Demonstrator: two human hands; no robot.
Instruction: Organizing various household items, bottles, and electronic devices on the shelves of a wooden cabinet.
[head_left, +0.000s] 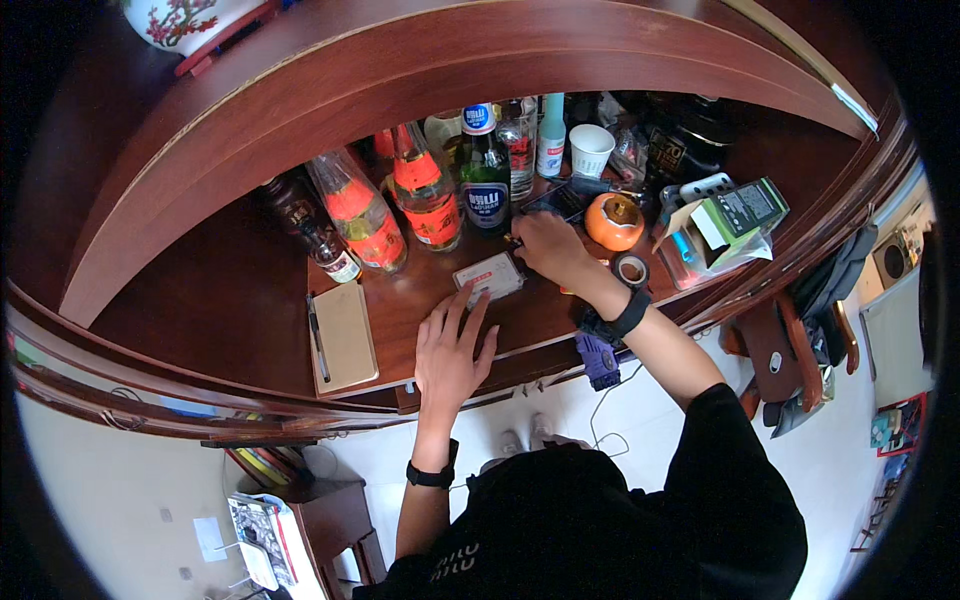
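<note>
My left hand (454, 352) is spread over the front of the wooden shelf (412, 311). Its fingertips touch or hover just over the near edge of a flat white card-like pack (495, 274) with red writing; contact is hard to tell. Beyond the pack, the curled fingers of my right hand (551, 244) pinch a small dark object (513, 240) with a brass-coloured part, mostly hidden by the fingers. A green glass Laoshan beer bottle (486, 180) stands just behind that hand. To its right sits an orange persimmon-shaped pot (613, 223).
Red-labelled glass bottles (427, 195) and a dark bottle (319, 240) line the left. A notebook (345, 337) carries a pen (318, 337). Rightward are a tape roll (631, 270), a paper cup (592, 150) and a bin holding a green box (739, 217). A curved wooden board (480, 56) overhangs.
</note>
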